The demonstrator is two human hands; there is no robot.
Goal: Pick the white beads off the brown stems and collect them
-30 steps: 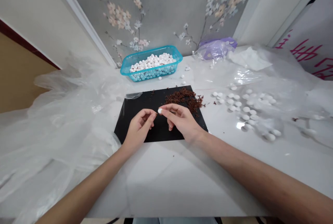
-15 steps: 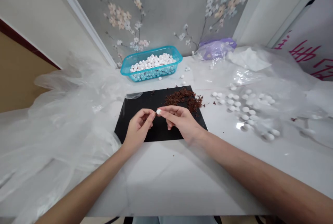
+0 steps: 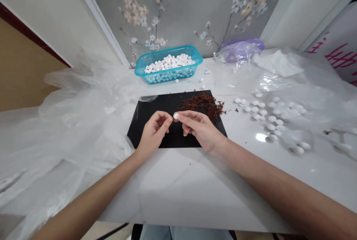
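Observation:
A small white bead [image 3: 176, 116] sits between my hands above a black mat [image 3: 178, 139]. My right hand [image 3: 199, 128] pinches it between thumb and forefinger. My left hand [image 3: 153, 132] is curled, its fingertips right beside the bead, and seems to hold nothing. I cannot tell whether those fingertips touch it. A heap of dark brown shreds [image 3: 202, 104] lies on the mat just beyond my right hand.
A turquoise plastic basket [image 3: 167, 78] full of white beads stands at the back. Several flattened white discs [image 3: 269, 119] lie on the white table to the right. Crumpled clear plastic sheeting [image 3: 69, 128] covers the left side, and a purple plastic bag [image 3: 240, 51] lies at the back.
My hands have stayed together over the mat, with the bead still at my fingertips. The whole scene has shifted slightly in view as my head moved.

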